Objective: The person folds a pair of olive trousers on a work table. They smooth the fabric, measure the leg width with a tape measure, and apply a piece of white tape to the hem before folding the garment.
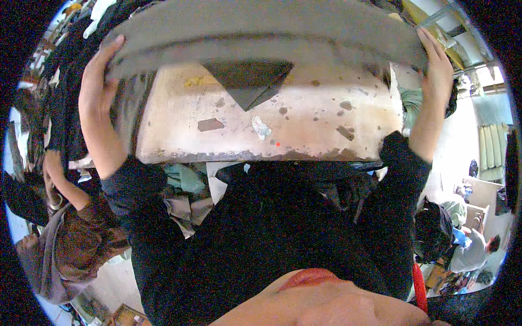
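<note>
Grey-brown cloth (261,24), broad and blurred, spans the view at 12 o'clock, held up in front of the person and above the worktable (321,130). At 10 o'clock the left hand (100,89) grips one end, its fingertips laid along the material. At 2 o'clock the right hand (439,68) grips the opposite end, fingers fairly straight and its thumb not clearly visible. Below the cloth's lower edge, also at 12, a dark triangular piece (247,81) points toward the person; whether it is joined to the cloth I cannot tell.

Pale and worn, the table surface is blotched with dark stains. Just below the triangle's tip lies a whitish scrap (261,128), with a brownish scrap (211,124) near it toward 10 o'clock. Green fabric (411,103) sits past the table's side at 2 o'clock, close to the right forearm.

Farther out, a co-worker in brown (84,233) is at 8 o'clock, and another person in a pale top (472,251) is at 4, beside a black bundle (433,231).
</note>
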### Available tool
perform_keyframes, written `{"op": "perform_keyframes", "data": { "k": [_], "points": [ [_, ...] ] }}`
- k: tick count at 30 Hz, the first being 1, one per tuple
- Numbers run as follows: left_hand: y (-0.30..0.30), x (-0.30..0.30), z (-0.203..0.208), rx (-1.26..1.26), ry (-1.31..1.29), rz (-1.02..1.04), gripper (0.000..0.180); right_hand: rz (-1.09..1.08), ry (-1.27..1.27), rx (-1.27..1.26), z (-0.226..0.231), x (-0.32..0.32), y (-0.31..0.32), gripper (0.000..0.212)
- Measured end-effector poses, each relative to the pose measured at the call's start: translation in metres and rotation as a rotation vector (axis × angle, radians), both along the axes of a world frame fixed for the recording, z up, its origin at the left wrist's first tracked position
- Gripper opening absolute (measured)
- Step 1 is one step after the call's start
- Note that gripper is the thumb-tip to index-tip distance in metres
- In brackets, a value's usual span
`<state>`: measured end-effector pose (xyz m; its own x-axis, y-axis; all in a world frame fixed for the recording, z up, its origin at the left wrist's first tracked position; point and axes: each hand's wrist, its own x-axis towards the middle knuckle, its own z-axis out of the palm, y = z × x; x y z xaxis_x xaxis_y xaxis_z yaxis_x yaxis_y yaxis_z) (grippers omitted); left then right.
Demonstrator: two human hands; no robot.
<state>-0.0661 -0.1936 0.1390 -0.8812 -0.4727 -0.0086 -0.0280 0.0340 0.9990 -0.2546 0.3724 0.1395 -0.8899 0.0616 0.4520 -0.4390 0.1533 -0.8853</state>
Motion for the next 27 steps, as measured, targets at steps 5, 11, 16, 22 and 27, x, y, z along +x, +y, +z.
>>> {"op": "perform_keyframes", "data": {
  "k": [5, 11, 16, 22, 27],
  "points": [
    [0.061, 0.074, -0.072, -0.315, -0.317, 0.115, 0.076, -0.235, -0.39, 0.544, -0.065, 0.1, 0.034, 0.041],
    [0.094, 0.117, -0.116, -0.751, -0.23, 0.312, 0.075, -0.555, -0.232, 0.844, -0.114, 0.161, 0.007, 0.042],
    [0.118, 0.129, -0.121, -1.081, -0.016, 0.26, 0.051, -0.159, 0.189, 0.74, -0.109, 0.214, -0.111, 0.044],
    [0.125, 0.12, -0.158, -1.277, -0.357, 0.146, 0.049, -0.025, 0.011, 1.457, -0.135, 0.21, -0.14, 0.053],
    [0.118, 0.131, -0.157, -1.322, -0.408, 0.11, 0.05, -0.402, -0.249, 1.179, -0.147, 0.197, -0.043, 0.052]
  ]
}}
